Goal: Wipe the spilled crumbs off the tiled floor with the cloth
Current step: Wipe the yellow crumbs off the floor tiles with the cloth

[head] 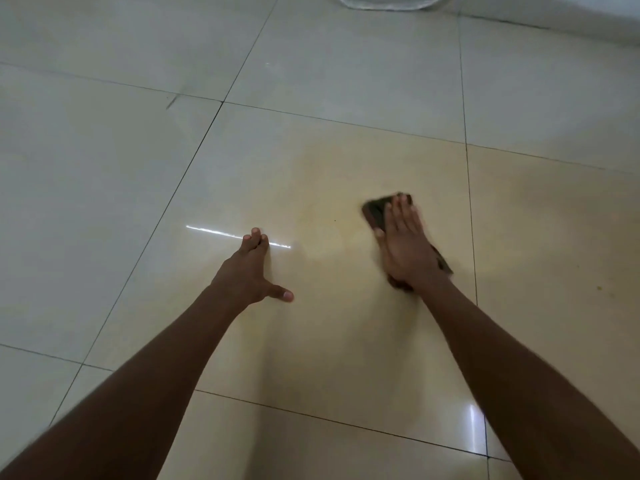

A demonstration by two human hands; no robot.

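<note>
A dark brown cloth [375,213] lies on the glossy cream tiled floor [311,168], to the right of centre. My right hand [403,244] presses flat on top of it, fingers spread forward, and covers most of it; the cloth shows beyond the fingertips and at the wrist. My left hand [251,271] rests flat on the bare tile to the left, thumb out, holding nothing. A tiny dark speck [334,220] sits on the tile left of the cloth. A few small yellowish crumbs [599,288] lie on the tile at the far right.
Dark grout lines [467,168] cross the floor. A white rounded object [388,1] stands at the top edge, next to a pale wall base at the upper right. A dark smudge [171,102] marks a tile at the upper left.
</note>
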